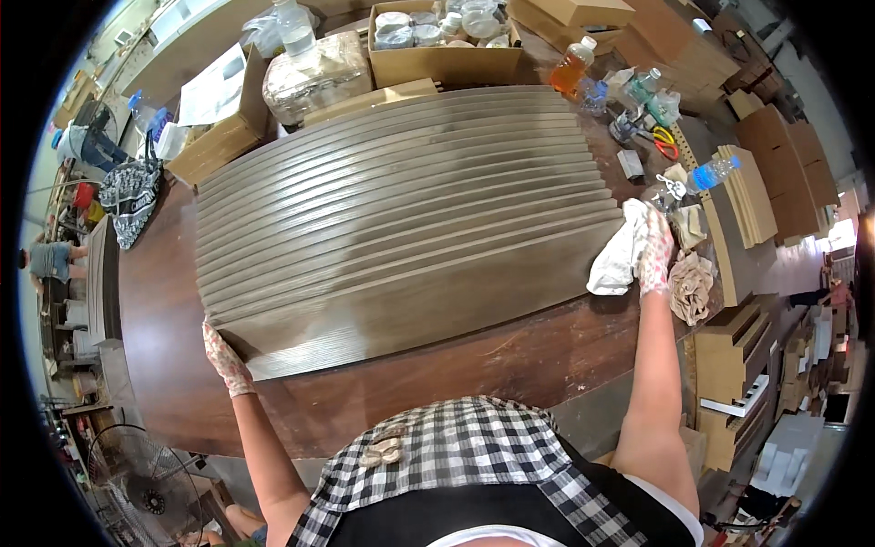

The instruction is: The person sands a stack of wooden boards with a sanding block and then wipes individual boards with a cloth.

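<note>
Long brown boards (401,196) lie overlapped like steps on a reddish-brown table (437,383). The nearest board (437,314) shows its whole broad face. My left hand (226,358), in a thin flower-print glove, grips the left end of that board near its front corner, its thumb hard to see. At the opposite end, my right hand (653,251), gloved alike, is closed on a white cloth (617,255). The cloth hangs over the nearest board's right end and touches the table beside it.
Along the back stand a carton of jars (445,66), a plastic-wrapped bundle (319,77) and an open box (223,137). To the right are an orange bottle (572,66), scissors (665,141), a water bottle (714,173) and a crumpled brown cloth (692,287). A fan (150,492) stands lower left.
</note>
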Action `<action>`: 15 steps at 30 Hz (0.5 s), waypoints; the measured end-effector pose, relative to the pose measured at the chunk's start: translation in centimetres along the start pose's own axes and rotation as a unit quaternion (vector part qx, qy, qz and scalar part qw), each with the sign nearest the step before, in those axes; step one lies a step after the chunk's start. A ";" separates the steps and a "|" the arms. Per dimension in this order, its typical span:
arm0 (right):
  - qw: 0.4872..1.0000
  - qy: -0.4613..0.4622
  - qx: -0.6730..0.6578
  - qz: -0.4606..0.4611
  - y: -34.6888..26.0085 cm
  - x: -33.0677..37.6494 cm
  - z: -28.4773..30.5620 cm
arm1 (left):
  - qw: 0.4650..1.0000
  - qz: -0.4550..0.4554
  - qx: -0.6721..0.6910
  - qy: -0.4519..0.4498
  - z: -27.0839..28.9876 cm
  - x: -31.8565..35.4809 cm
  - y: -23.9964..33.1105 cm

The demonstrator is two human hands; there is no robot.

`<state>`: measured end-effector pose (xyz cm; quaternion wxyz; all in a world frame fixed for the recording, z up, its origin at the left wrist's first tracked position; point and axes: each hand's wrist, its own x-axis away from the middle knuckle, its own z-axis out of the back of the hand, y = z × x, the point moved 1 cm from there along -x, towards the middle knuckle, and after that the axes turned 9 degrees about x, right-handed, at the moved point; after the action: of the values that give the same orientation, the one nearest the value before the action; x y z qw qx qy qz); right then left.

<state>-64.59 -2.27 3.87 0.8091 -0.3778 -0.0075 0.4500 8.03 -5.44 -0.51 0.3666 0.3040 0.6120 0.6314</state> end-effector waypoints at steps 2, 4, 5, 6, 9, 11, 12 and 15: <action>0.983 -0.095 -0.155 0.029 -2.7 -0.3 -1.9 | 0.995 0.054 0.036 0.082 -0.7 -0.4 0.3; 0.949 -0.140 -0.264 -0.098 -2.2 -1.3 -3.2 | 0.980 0.136 0.112 0.089 -2.1 0.3 2.4; 0.950 -0.154 -0.252 -0.100 -2.1 -1.4 -3.1 | 0.978 0.140 0.127 0.083 -1.8 -0.2 1.9; 0.953 -0.156 -0.243 -0.088 -2.4 -1.3 -3.1 | 0.976 0.141 0.141 0.082 -1.1 -0.6 1.2; 0.926 -0.146 -0.305 -0.164 -1.8 -1.5 -3.2 | 0.983 0.105 0.087 0.125 -0.1 -1.2 0.0; 0.910 -0.141 -0.347 -0.177 -0.8 -1.8 -3.5 | 0.974 0.147 0.115 0.127 -1.2 -0.6 0.9; 0.901 -0.140 -0.364 -0.189 -0.6 -1.6 -3.3 | 0.968 0.174 0.128 0.129 -2.6 0.0 2.3; 0.924 -0.125 -0.323 -0.163 0.2 -1.5 -3.8 | 0.972 0.141 0.109 0.153 -1.6 0.0 1.9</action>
<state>-64.26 -5.68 1.53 0.6979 -0.5528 -0.3156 0.3283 6.52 -6.28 1.31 0.1401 0.3252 0.6770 0.6452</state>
